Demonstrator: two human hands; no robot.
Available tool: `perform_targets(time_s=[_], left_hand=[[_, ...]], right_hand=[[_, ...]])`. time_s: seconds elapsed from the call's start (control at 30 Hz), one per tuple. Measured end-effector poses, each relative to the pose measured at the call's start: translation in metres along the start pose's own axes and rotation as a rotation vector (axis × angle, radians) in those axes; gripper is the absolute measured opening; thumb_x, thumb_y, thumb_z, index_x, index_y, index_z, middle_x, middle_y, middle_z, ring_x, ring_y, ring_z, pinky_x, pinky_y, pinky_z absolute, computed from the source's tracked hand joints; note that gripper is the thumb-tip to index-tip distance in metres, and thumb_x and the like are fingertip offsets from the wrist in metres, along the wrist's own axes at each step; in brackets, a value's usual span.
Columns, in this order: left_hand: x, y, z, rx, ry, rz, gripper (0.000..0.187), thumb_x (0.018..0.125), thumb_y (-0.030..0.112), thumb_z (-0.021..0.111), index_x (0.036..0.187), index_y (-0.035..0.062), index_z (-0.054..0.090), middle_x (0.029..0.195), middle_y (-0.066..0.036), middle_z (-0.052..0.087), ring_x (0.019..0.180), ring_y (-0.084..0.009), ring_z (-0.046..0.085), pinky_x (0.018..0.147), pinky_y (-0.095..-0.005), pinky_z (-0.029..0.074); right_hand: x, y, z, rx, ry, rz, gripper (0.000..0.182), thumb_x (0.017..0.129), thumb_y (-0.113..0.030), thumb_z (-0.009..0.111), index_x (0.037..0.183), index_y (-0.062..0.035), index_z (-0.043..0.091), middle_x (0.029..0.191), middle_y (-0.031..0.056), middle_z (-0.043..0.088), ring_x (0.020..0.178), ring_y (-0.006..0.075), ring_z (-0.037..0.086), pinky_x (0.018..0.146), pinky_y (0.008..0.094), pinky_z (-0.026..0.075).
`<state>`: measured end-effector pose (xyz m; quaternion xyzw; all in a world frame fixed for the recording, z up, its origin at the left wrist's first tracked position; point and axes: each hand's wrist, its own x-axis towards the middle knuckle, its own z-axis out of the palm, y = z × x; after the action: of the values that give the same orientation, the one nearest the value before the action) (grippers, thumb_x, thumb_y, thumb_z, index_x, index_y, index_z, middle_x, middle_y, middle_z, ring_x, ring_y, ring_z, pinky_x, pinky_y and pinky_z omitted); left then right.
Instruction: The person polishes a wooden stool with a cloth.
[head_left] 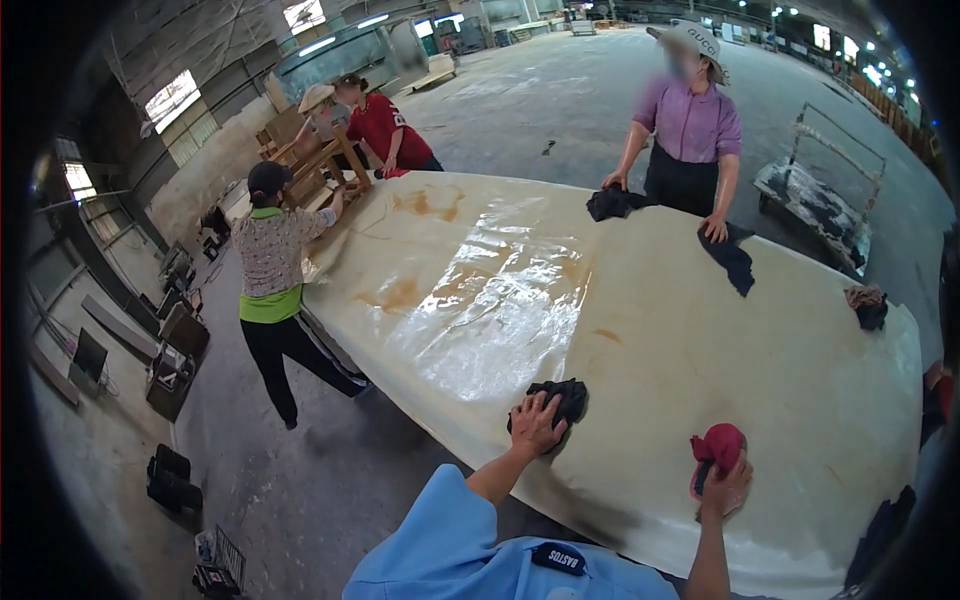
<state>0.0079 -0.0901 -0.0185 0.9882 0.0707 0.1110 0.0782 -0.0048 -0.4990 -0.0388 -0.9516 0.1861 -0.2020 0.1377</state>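
Two bare hands work at the near edge of a broad, glossy cream sheet (660, 370) spread flat over the tabletop, as the head view shows. The left hand (537, 424) has its fingers slightly apart but bent over a bunched black cloth (568, 400), pinning it to the sheet beside a shiny, rippled patch (500, 310). The right hand (730, 490) has its fingers closed around a wadded red cloth (720, 445) with a dark part beneath, well apart from the left; how tightly they squeeze, I cannot tell. Both cloths sit on the sheet, as does a crumpled brown-and-black cloth (868, 306) near the far right edge. Across from them, a person in a purple shirt (690, 122) has hands on two other dark cloths, so strokes need to stay clear of that side. Good handling here calls for a thick pad of cloth under the fingertips, the palm low and the pressure even, since a bare nail or hard knuckle could mark the surface. Long, overlapping strokes suit the ripples better than short jabs, which could crease them.
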Motion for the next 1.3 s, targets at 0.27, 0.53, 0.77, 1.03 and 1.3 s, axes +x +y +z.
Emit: perform_targets(time_s=[0.27,0.53,0.77,1.03,1.3], left_hand=[[-0.002,0.0,-0.003,-0.016,-0.01,-0.007,0.058,0.08,0.045,0.063,0.133,0.0223,0.053,0.135,-0.009,0.047,0.125,-0.0281,0.043,0.094,-0.0476,0.036],[-0.003,-0.004,0.006,-0.048,0.013,-0.008,0.059,0.079,0.045,0.064,0.133,0.0231,0.053,0.135,-0.008,0.047,0.125,-0.0277,0.042,0.094,-0.0467,0.036],[-0.002,-0.004,0.006,-0.064,-0.01,0.001,0.06,0.079,0.048,0.061,0.132,0.0202,0.053,0.136,-0.012,0.049,0.124,-0.0315,0.046,0.093,-0.0481,0.039],[-0.003,-0.004,0.007,-0.057,0.015,-0.004,0.058,0.08,0.045,0.063,0.132,0.0228,0.052,0.134,-0.008,0.047,0.124,-0.027,0.043,0.092,-0.0465,0.036],[-0.002,-0.004,0.0,-0.053,-0.008,-0.004,0.06,0.081,0.049,0.06,0.133,0.02,0.052,0.135,-0.011,0.049,0.125,-0.0289,0.045,0.093,-0.0479,0.038]], right_hand=[[-0.001,0.0,0.002,0.008,0.013,-0.028,0.064,0.075,-0.022,0.069,0.133,-0.0151,0.045,0.123,0.0119,0.05,0.112,0.0353,0.051,0.093,0.0459,0.045],[-0.001,0.008,0.008,0.022,0.038,-0.061,0.063,0.078,-0.023,0.068,0.136,-0.0139,0.044,0.123,0.0134,0.051,0.11,0.0367,0.052,0.092,0.0464,0.045],[0.0,0.013,0.013,-0.007,0.03,-0.065,0.061,0.08,-0.023,0.067,0.136,-0.0123,0.044,0.121,0.0159,0.052,0.11,0.0374,0.052,0.091,0.0467,0.045],[0.001,0.011,0.011,0.021,0.036,-0.094,0.063,0.079,-0.023,0.066,0.136,-0.0115,0.043,0.121,0.016,0.051,0.111,0.0378,0.051,0.092,0.0477,0.044],[0.0,0.003,0.003,0.011,0.011,-0.04,0.062,0.079,-0.024,0.066,0.136,-0.0146,0.044,0.122,0.015,0.051,0.109,0.0366,0.052,0.091,0.0464,0.046]])
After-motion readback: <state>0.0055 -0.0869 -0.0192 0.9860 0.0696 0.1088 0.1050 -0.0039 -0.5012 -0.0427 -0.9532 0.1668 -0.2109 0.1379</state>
